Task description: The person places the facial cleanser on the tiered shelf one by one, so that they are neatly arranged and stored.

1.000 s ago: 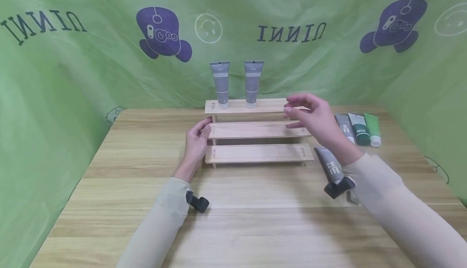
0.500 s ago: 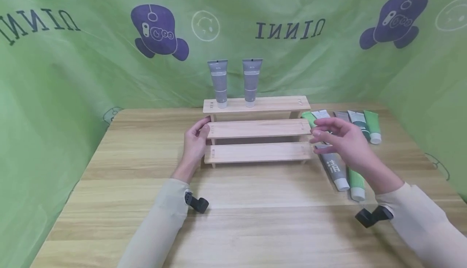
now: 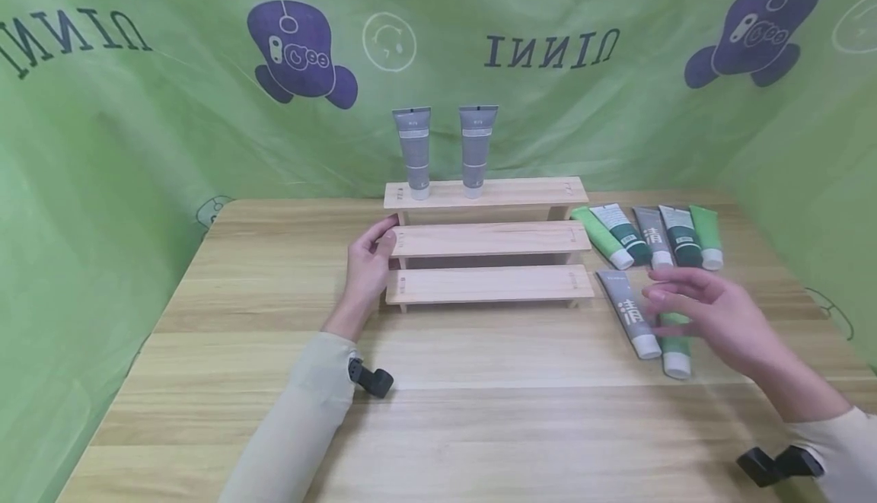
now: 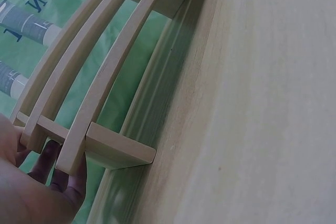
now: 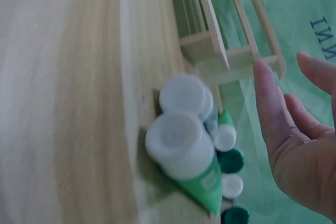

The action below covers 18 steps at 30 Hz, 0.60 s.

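Observation:
A three-tier wooden rack [image 3: 489,240] stands mid-table, with two grey tubes [image 3: 416,153] [image 3: 476,151] upright on its top tier. The left hand [image 3: 366,271] grips the rack's left end at the middle tier; in the left wrist view its fingers [image 4: 50,156] curl in among the tier ends. Right of the rack, the right hand [image 3: 719,320] hovers with relaxed fingers and holds nothing. Under its fingertips lie a grey tube [image 3: 629,313] and a green tube [image 3: 677,354], the latter partly hidden. The right wrist view shows that hand [image 5: 304,145] beside their white caps [image 5: 178,140].
Behind the right hand several tubes lie in a row: green [image 3: 603,238], white and dark green [image 3: 621,233], grey [image 3: 653,235], another white and dark green [image 3: 681,237], and green [image 3: 707,235]. A printed green cloth [image 3: 438,84] hangs behind the table.
The right hand has moved from the rack's top right to the right and nearer, over the lying tubes, uncovering the back row. The left hand keeps its grip on the rack.

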Available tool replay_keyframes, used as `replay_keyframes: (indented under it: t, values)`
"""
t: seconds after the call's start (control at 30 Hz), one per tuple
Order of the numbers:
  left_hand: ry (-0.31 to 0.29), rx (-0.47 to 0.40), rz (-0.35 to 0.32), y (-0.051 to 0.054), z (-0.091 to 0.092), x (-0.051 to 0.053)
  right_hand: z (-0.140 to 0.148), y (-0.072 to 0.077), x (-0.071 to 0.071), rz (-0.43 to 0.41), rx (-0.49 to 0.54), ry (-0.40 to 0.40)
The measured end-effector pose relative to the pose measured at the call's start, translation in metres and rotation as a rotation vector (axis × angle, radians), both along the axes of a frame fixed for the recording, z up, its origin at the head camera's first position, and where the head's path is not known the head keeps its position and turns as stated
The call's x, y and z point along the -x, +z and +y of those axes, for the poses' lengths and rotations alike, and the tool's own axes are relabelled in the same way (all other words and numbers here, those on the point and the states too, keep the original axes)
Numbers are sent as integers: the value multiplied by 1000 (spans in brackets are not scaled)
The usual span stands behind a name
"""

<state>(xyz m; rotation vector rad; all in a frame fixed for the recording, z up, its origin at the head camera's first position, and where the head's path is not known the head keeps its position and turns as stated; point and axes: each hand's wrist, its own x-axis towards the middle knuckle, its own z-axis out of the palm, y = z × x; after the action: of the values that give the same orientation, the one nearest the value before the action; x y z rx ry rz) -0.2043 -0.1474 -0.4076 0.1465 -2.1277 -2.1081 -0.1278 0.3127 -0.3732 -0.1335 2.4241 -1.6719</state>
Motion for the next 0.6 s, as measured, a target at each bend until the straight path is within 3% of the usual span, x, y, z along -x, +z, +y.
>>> replay_keyframes:
  t: [0.3,0.6]
  values:
    - [-2,9,12,-1,0,1,42,-22,-11,-119,319,53]
    - [-9,-14,12,-1,0,0,63,-31,-16,-223,202,12]
